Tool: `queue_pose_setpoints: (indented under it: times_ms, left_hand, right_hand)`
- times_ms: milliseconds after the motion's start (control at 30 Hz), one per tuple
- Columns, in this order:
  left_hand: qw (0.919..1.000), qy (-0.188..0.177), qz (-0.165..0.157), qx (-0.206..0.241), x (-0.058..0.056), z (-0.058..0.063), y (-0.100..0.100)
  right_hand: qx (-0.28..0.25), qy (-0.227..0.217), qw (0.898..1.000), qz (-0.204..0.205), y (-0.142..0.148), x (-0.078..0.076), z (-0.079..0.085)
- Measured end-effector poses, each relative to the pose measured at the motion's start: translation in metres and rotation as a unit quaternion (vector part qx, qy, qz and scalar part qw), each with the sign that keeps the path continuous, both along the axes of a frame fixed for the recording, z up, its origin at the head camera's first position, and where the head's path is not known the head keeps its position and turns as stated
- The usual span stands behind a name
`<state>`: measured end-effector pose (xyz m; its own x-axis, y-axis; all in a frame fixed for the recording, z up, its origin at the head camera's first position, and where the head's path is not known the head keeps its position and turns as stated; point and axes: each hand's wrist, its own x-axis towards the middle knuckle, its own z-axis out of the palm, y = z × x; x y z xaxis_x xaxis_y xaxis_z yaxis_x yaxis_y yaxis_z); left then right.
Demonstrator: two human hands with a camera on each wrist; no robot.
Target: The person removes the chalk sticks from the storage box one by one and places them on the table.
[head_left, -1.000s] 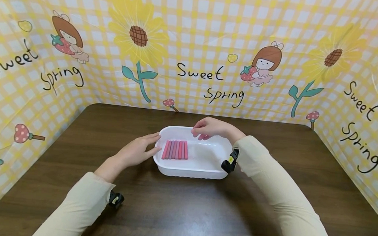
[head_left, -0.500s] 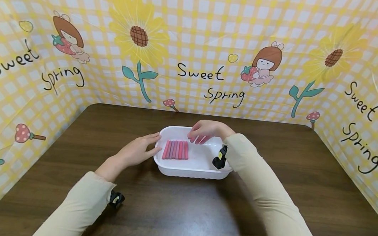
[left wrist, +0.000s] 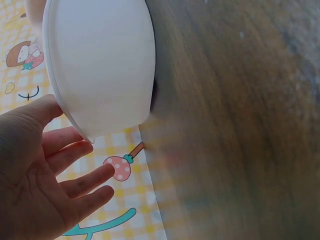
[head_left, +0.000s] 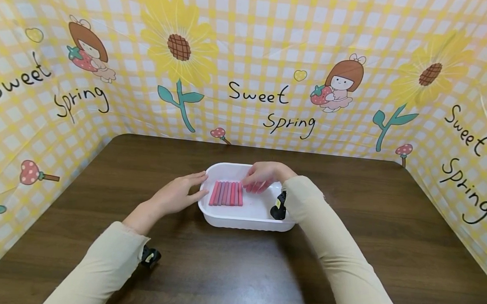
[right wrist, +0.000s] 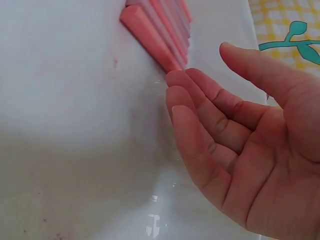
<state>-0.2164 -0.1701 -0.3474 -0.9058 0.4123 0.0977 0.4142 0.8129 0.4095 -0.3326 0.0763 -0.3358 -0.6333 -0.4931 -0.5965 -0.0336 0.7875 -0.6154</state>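
Observation:
In the head view a white plastic tray (head_left: 250,223) holds a row of several slim pink and mauve sticks (head_left: 226,194), laid side by side in its left half. My left hand (head_left: 177,193) is at the tray's left end, its spread fingers touching the rim, as the left wrist view shows with the hand (left wrist: 45,165) at the tray's edge (left wrist: 100,75). Inside the tray, at the right end of the row, is my right hand (head_left: 265,174). The right wrist view has that hand (right wrist: 235,135) with fingers gently bent, thumb apart, fingertips right at the end of a pink stick (right wrist: 150,37).
The tray stands on a dark wood table (head_left: 220,270). A yellow checked cloth (head_left: 253,42) with printed flowers and figures rises behind the table and along both sides. Small pink specks (right wrist: 115,62) dot the tray floor.
My right hand has moved down and slightly left, from above the tray's far rim to the row's right end. My left hand, the tray and the sticks look the same.

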Motion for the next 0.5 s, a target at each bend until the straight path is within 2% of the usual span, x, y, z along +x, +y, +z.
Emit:
queue_pose_setpoints:
  times_ms: [500]
  left_hand:
    - [1.0000, -0.006, 0.003, 0.004, -0.0021, -0.0007, 0.0000]
  right_hand:
    - [0.033, 0.000, 0.999, 0.010, -0.0084, 0.0021, -0.0074]
